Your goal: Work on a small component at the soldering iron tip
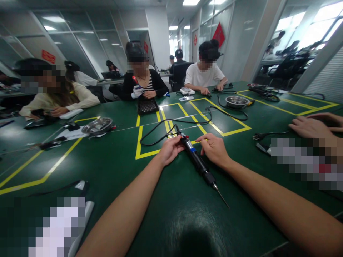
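most of the view is filled by the green desk (pixel 150 200), w/ boxes marked out on it in yellow tape (pixel 235 131). across its middle a black cord (pixel 158 123) is looped, one end apparently led to the tail of the black screwdriver (pixel 198 161); if it were snagged or pulled taut, the tool could be dragged or twisted out of pos. the screwdriver itself is laid aslant on the near half of the desk, tail twd the far edge, tip twd the near edge & a bit to the r. as the body is round & the desktop looks slick, a roll could be set off by an uneven push, esp. if only one end were steadied.

the tail half is flanked by both hands: l hand (pixel 170 150) at its l side, r hand (pixel 215 150) at its r. by the l hand the casing is touched w/ thumb & fingertips; whether they're clamped on it can't be told. the r hand's fingers are loosely bent w/ nothing in grasp, index pointed at the body; touch or slight gap can't be told. the thin bit (pixel 222 197) is set well apart from all fingers. the blue band (pixel 193 150) is btwn the hands, & the small red part (pixel 186 137) is just beside the l fingertips.
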`<state>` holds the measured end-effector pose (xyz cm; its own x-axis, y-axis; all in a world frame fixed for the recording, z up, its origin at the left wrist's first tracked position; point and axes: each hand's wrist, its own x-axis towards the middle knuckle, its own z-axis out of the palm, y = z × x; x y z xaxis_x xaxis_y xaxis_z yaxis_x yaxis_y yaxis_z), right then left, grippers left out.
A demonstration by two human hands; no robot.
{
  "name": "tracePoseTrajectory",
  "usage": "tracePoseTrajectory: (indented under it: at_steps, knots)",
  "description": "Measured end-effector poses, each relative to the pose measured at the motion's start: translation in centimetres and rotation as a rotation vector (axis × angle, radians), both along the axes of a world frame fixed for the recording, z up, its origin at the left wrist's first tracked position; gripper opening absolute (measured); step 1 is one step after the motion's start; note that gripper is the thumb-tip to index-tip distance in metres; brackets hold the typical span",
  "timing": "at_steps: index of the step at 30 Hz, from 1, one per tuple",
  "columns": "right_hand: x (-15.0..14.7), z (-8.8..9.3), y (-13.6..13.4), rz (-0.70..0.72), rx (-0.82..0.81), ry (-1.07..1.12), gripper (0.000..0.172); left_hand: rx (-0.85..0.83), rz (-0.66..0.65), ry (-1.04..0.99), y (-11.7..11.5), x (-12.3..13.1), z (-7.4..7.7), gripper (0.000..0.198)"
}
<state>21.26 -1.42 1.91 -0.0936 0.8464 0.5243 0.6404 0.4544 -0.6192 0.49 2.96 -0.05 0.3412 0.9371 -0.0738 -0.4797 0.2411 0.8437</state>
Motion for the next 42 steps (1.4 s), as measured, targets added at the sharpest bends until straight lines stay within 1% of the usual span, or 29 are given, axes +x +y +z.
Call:
tracePoseTrajectory:
  at_steps: [2, 5, 7, 9, 11, 13, 15, 18, 22, 24, 28, 31, 34, 37, 39, 42]
  knots:
    - [0.1, 0.2, -0.1, -0.004, -0.049, 0.0, 0.05, -0.001, -0.002, -0.004, 0.0, 0.0, 0.0, 0.021]
    - [0.1, 0.4, -0.2, -0.024, -0.178, 0.022, 0.039, 0.001, -0.009, -0.01, 0.1, -0.1, -0.1, 0.021]
    - [0.0, 0.6, -0.3, -0.054, -0.23, 0.048, 0.034, 0.01, -0.012, -0.01, 0.2, -0.1, -0.3, 0.022]
    - [0.0, 0.6, -0.3, -0.084, -0.213, 0.078, 0.034, 0.018, -0.011, -0.006, 0.2, -0.2, -0.4, 0.023]
    - [0.0, 0.5, -0.2, -0.088, -0.155, 0.087, 0.038, 0.013, -0.012, -0.002, 0.2, -0.1, -0.4, 0.023]
    - [0.0, 0.3, 0.0, -0.064, -0.117, 0.062, 0.042, 0.005, -0.013, -0.005, 0.2, -0.1, -0.4, 0.023]
    - [0.0, 0.0, 0.2, -0.039, -0.133, 0.036, 0.044, 0.008, -0.016, -0.014, 0.1, -0.1, -0.3, 0.022]
    - [0.1, -0.4, 0.5, -0.021, -0.236, 0.07, 0.046, 0.025, -0.026, -0.025, 0.0, 0.0, -0.3, 0.021]
    - [0.2, -0.6, 0.6, 0.021, -0.423, 0.252, 0.041, 0.035, -0.031, -0.024, -0.1, 0.0, -0.3, 0.021]
    - [0.2, -0.6, 0.7, 0.031, -0.483, 0.305, 0.04, 0.033, -0.03, -0.025, 0.0, 0.0, -0.4, 0.022]
    - [0.6, -0.9, 0.9, -0.009, -0.543, 0.257, 0.03, 0.036, -0.024, -0.03, 0.0, 0.0, -0.6, 0.022]
    - [1.1, -1.5, 1.3, -0.021, -0.571, 0.209, 0.029, 0.035, -0.021, -0.04, 0.1, 0.0, -0.7, 0.021]
    - [1.2, -2.1, 1.7, -0.008, -0.537, 0.248, 0.03, 0.033, -0.015, -0.046, 0.1, 0.0, -0.8, 0.021]
    - [0.8, -2.0, 1.8, 0.037, -0.397, 0.328, 0.03, 0.04, 0.001, -0.037, 0.1, 0.2, -0.8, 0.023]
    - [0.2, -1.6, 1.3, 0.087, -0.342, 0.29, 0.031, 0.042, 0.016, -0.027, 0.0, 0.3, -0.8, 0.024]
    - [-1.0, -0.8, -0.1, 0.224, -0.332, 0.157, 0.042, 0.037, 0.032, -0.014, -0.1, 0.5, -0.7, 0.027]
